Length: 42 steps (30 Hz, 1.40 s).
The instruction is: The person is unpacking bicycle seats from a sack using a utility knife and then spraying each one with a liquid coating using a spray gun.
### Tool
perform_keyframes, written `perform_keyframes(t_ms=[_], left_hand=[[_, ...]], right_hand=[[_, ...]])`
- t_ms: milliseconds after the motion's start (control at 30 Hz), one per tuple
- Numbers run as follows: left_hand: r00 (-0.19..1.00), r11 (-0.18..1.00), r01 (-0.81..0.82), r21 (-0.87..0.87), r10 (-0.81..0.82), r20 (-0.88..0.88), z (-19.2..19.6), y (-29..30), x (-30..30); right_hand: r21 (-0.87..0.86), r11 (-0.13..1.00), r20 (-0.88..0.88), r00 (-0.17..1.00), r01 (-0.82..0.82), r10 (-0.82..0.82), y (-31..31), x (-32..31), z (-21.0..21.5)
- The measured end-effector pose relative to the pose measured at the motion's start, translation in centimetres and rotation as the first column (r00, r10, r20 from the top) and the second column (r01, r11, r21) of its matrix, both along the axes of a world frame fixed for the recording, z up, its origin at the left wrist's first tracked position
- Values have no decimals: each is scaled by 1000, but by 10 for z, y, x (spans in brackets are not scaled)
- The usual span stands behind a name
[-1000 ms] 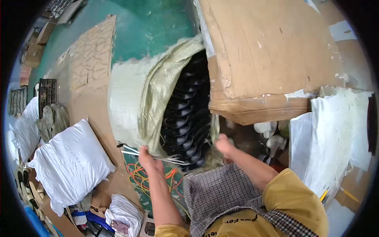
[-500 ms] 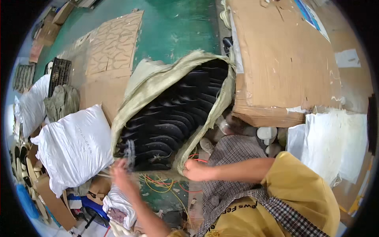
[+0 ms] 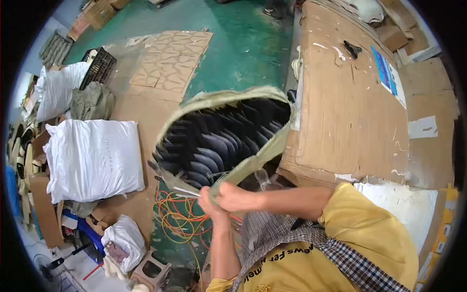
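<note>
A pale yellow-green woven sack [image 3: 257, 163] gapes in the middle, packed with rows of black, curved, flat pieces [image 3: 210, 145] that look like shoe soles. At the sack's near corner my two hands meet. My right hand [image 3: 235, 196] is closed on the sack's rim. Pressed up beside it, my left hand [image 3: 210, 202] is closed too, and a thin pale strip [image 3: 186, 191] sticks out from it to the left, along the near edge of the opening. Whether the left fingers also hold the rim is hidden.
A big cardboard box [image 3: 350, 112] stands right of the sack. At left lie a stuffed white bag [image 3: 97, 160] and a black crate [image 3: 99, 65]. Orange and yellow cords [image 3: 177, 219] tangle on the green floor below. A cut-out cardboard sheet [image 3: 170, 61] lies beyond.
My left hand has come rightward from the sack's left corner to meet my right hand. The sack's mouth is lower and its near edge drawn together. The whole view has shifted.
</note>
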<state>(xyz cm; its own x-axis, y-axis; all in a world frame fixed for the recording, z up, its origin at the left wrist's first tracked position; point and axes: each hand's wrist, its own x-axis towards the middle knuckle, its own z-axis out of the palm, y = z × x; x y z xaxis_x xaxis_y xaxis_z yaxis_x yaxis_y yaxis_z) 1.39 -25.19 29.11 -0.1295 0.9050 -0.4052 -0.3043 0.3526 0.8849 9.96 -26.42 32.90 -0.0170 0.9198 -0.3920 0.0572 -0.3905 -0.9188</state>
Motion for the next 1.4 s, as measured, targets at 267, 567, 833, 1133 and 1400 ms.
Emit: perform_keyframes(t_ms=[267,567,833,1133,1400], left_hand=[[992,967,63,248,-35,-118,136,-1,42],[990,995,-99,-24,101,96,125,-90,38],[972,906,-169,-387,219,88,39,-152,9],[925,822,-352,-448,377,-34,42,-113,-6],[845,824,-532,-195,505,-174,95,-58,-34]], right_hand=[[410,901,72,989,-144,126,7,56,133],[441,778,123,889,-447,441,-76,117,95],[-565,525,160,709,636,-687,-68,196,-121],[-355,516,152,592,780,-791,-25,186,-133],[-179,794,-184,773,581,-607,82,189,-40]])
